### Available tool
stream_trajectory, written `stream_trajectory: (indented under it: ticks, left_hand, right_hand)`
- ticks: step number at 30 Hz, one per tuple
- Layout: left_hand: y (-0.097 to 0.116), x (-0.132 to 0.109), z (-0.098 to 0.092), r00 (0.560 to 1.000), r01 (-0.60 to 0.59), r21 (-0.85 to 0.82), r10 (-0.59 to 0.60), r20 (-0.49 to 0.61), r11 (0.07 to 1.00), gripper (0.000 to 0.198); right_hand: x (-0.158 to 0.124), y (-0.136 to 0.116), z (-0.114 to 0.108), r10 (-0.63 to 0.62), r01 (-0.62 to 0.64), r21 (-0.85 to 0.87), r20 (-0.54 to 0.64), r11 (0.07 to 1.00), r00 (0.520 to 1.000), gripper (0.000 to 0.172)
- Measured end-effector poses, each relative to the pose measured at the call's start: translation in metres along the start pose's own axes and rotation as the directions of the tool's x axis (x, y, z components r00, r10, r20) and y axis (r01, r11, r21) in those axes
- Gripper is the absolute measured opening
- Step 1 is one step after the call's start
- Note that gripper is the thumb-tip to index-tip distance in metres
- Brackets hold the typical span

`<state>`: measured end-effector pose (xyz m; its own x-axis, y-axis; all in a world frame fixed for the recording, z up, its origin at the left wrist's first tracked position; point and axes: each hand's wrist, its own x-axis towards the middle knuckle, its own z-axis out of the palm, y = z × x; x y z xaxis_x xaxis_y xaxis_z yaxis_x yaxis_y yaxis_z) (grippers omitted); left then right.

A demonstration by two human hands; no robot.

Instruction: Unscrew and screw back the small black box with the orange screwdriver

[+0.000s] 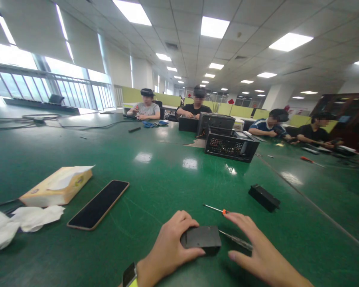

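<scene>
Operator: I'm on the head camera, my only view, linked from far off. My left hand [173, 243] is clasped round the left end of a black box [202, 235], thumb along its near side. My right hand [253, 243] is spread, thumb and fingers apart, just right of the box and off it.

Partner: Does the box sit flat on the bench [155, 175]?

Operator: I can't tell; the near edge is in shadow. For good work here, I'd want an even left grip, not a pinch at 1 corner, and the left fingers well back from the free right end.

Partner: What's in the way?

Operator: A slim grey tool [237, 240] slants between the box and the right hand, so I'd mind its tip. Just beyond the right fingertips is an orange-collared screwdriver [214, 208]; contact is unclear.

Partner: And farther out?

Operator: A second black part [263, 197] lies ahead and right of the right hand. Left of the left hand are a phone [98, 205], a tissue box [56, 185] and crumpled tissues [37, 218]. Well ahead of both hands stands a computer case [231, 146], with 4 people [147, 109] seated beyond.
</scene>
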<state>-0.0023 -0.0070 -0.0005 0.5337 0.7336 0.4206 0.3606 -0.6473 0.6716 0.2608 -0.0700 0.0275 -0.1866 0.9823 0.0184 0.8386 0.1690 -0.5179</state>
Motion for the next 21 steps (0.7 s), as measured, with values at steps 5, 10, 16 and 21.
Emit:
stream_trajectory:
  ticks: [5,10,16,21]
  left_hand:
    - [0.002,0.0,0.001,0.998,0.058,-0.021,-0.058,0.001,0.998,0.041]
    - [0.003,-0.002,0.001,0.996,0.083,-0.036,-0.083,0.026,0.996,0.04]
    - [0.0,0.0,-0.003,0.998,0.033,-0.096,-0.037,-0.045,0.995,0.059]
    - [-0.006,0.002,-0.009,0.971,0.026,-0.099,-0.049,-0.234,0.995,0.034]
  right_hand:
    - [0.033,-0.049,-0.002,-0.077,0.086,-0.058,0.143,0.995,0.987,0.086]
    - [0.052,-0.055,0.004,-0.138,0.188,-0.212,0.231,0.959,0.963,0.056]
    - [0.052,-0.049,0.004,-0.166,0.217,-0.254,0.208,0.943,0.964,0.045]
    - [0.061,-0.007,-0.045,-0.118,0.105,-0.189,-0.058,0.976,0.991,0.038]
